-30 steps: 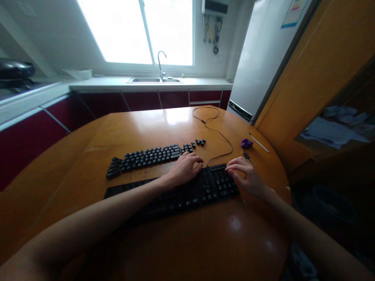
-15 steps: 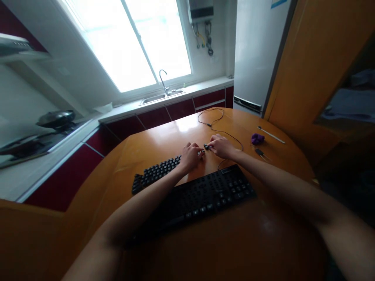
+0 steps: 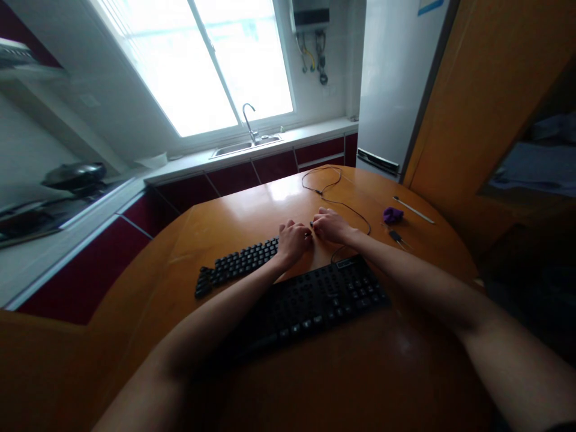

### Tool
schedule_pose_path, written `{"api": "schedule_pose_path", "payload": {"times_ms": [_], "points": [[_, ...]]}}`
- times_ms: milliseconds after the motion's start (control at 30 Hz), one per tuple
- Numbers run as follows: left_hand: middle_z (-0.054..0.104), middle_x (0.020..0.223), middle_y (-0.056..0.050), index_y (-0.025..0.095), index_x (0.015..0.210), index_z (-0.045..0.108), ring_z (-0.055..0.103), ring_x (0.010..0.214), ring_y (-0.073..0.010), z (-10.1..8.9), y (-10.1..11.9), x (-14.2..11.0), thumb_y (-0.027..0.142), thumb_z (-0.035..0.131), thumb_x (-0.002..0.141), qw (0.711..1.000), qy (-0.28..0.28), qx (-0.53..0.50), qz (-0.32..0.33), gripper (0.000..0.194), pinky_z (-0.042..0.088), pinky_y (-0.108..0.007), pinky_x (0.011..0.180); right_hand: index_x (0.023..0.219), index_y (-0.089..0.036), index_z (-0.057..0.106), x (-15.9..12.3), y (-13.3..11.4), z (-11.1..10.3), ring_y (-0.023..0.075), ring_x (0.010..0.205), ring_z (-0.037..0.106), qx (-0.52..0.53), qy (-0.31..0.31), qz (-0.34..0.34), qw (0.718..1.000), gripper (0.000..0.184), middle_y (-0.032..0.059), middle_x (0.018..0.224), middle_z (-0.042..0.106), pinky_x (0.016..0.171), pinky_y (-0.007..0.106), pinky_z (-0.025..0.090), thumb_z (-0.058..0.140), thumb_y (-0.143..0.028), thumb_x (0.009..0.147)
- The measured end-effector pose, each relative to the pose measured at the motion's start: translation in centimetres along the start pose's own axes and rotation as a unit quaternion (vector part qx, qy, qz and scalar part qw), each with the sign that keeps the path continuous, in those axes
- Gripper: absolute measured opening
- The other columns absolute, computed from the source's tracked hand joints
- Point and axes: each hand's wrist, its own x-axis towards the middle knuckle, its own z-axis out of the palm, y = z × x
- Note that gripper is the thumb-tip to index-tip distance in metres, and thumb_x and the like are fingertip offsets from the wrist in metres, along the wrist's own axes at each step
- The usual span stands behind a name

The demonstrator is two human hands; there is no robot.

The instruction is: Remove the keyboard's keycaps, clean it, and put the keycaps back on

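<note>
My left hand (image 3: 293, 241) rests at the right end of rows of loose black keycaps (image 3: 245, 262) laid out on the table. Its fingers are curled closed around a small dark keycap at the fingertips. Just to the right, my right hand (image 3: 332, 225) pinches another small dark piece that looks like a keycap, partly hidden by the fingers. The two sets of fingertips are close together but apart. Below both hands lies a black keyboard (image 3: 310, 300), with keycaps on its right part and front row and bare key sockets across much of the middle. My left forearm covers its left part.
A black cable (image 3: 344, 204) loops over the wooden table (image 3: 315, 372). To the right lie a purple cloth (image 3: 393, 215), a small keycap puller with wire prongs (image 3: 396, 236) and a thin white stick with a dark tip (image 3: 414, 210). A sink counter and fridge stand beyond.
My right hand has drawn slightly left and its fingers have turned down, closer to my left fingertips. The view has shifted a little.
</note>
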Motion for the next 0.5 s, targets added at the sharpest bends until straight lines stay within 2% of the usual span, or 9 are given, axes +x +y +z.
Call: {"api": "schedule_pose_path", "payload": {"times_ms": [100, 200, 267, 333, 400, 500], "points": [[0.077, 0.095, -0.008, 0.025, 0.088, 0.080, 0.056, 0.101, -0.0298, -0.5, 0.2, 0.0, 0.023, 0.064, 0.087, 1.000, 0.005, -0.001, -0.008, 0.017, 0.035, -0.044, 0.091, 0.085, -0.016, 0.078, -0.3, 0.1, -0.2, 0.0252, 0.096, 0.055, 0.016, 0.009, -0.001, 1.000, 0.020, 0.0104, 0.094, 0.075, 0.084, 0.036, 0.038, 0.059, -0.015, 0.091], [0.078, 0.089, -0.006, 0.027, 0.088, 0.081, 0.059, 0.096, -0.0278, -1.3, 1.1, -0.5, 0.026, 0.067, 0.085, 0.998, 0.027, -0.050, -0.030, 0.014, 0.038, -0.042, 0.090, 0.084, -0.019, 0.078, -1.9, 0.3, -0.9, 0.0232, 0.093, 0.056, 0.088, 0.070, 0.018, 0.994, 0.014, 0.0074, 0.090, 0.076, 0.085, 0.035, 0.040, 0.065, -0.019, 0.090], [0.077, 0.084, -0.004, 0.028, 0.092, 0.082, 0.062, 0.088, -0.0247, -1.8, 2.3, -1.5, 0.031, 0.071, 0.083, 0.991, 0.034, -0.122, -0.040, 0.014, 0.042, -0.038, 0.085, 0.083, -0.020, 0.077, -4.0, 0.2, -1.7, 0.0218, 0.091, 0.057, 0.152, 0.123, 0.030, 0.980, 0.010, 0.0057, 0.088, 0.076, 0.085, 0.034, 0.042, 0.069, -0.020, 0.088], [0.076, 0.080, -0.002, 0.028, 0.093, 0.082, 0.062, 0.079, -0.0208, -2.2, 3.9, -3.0, 0.033, 0.074, 0.081, 0.978, 0.010, -0.206, -0.027, 0.015, 0.045, -0.033, 0.078, 0.082, -0.021, 0.076, -6.9, -0.3, -2.6, 0.0208, 0.089, 0.059, 0.211, 0.157, 0.037, 0.964, 0.006, 0.0043, 0.088, 0.075, 0.085, 0.034, 0.044, 0.073, -0.021, 0.086], [0.076, 0.080, 0.000, 0.028, 0.090, 0.082, 0.063, 0.074, -0.0181, -2.6, 5.7, -4.6, 0.031, 0.074, 0.080, 0.964, -0.029, -0.266, -0.001, 0.013, 0.046, -0.031, 0.074, 0.082, -0.022, 0.076, -10.0, -1.0, -3.4, 0.0208, 0.090, 0.060, 0.260, 0.169, 0.041, 0.950, 0.005, 0.0040, 0.087, 0.075, 0.083, 0.034, 0.046, 0.073, -0.021, 0.086], [0.075, 0.081, 0.001, 0.028, 0.089, 0.081, 0.063, 0.076, -0.0179, -2.9, 7.8, -6.6, 0.028, 0.076, 0.078, 0.954, -0.062, -0.292, 0.021, 0.011, 0.046, -0.031, 0.074, 0.083, -0.022, 0.075, -13.9, -2.0, -4.0, 0.0210, 0.091, 0.062, 0.306, 0.162, 0.047, 0.937, 0.004, 0.0042, 0.088, 0.075, 0.082, 0.035, 0.049, 0.073, -0.020, 0.086]]}}
